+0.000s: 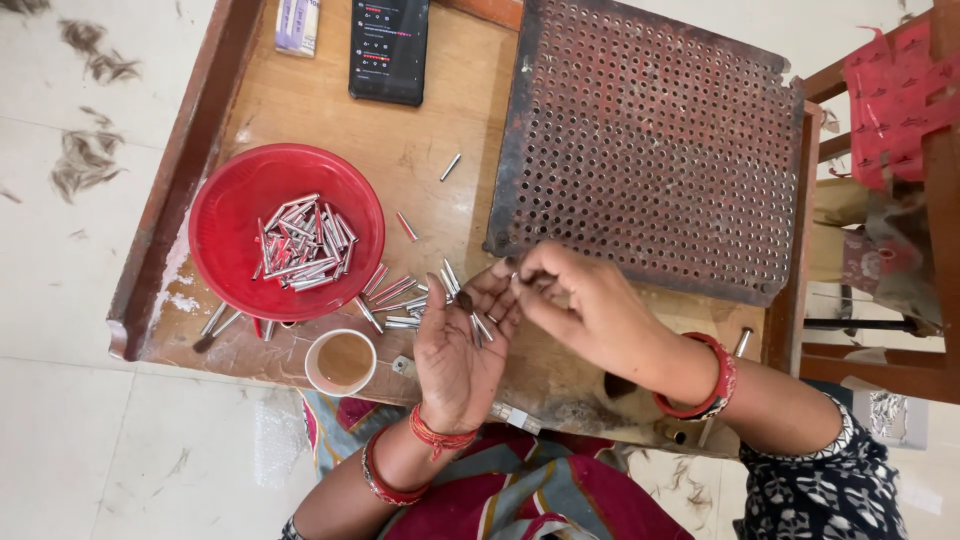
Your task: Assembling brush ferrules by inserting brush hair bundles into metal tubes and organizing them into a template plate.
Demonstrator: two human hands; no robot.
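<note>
Head view: the left hand (458, 345) lies palm up over the near edge of the wooden table (420, 150), fingers loosely spread, cradling a few short metal tubes (476, 322) across the palm and fingers. The right hand (570, 295) is above and just right of it, thumb and forefinger pinched together on what appears to be a single small tube near the left fingertips; the piece itself is too small to confirm. More loose tubes (395, 300) lie scattered on the table just beside the left hand. A red bowl (230, 200) to the left holds a pile of the same tubes. A small cup (341, 361) of brown liquid stands near the table edge, below the bowl. A rusty perforated metal plate (650, 140) lies directly behind the hands, and no tubes can be made out in its holes. A dark phone (389, 48) lies at the far edge.

Step in hand, by judgement: picking one tube at a time from the left palm. The next move calls for a steady fingertip pinch and precise alignment, with the left palm kept level to prevent spills.
</note>
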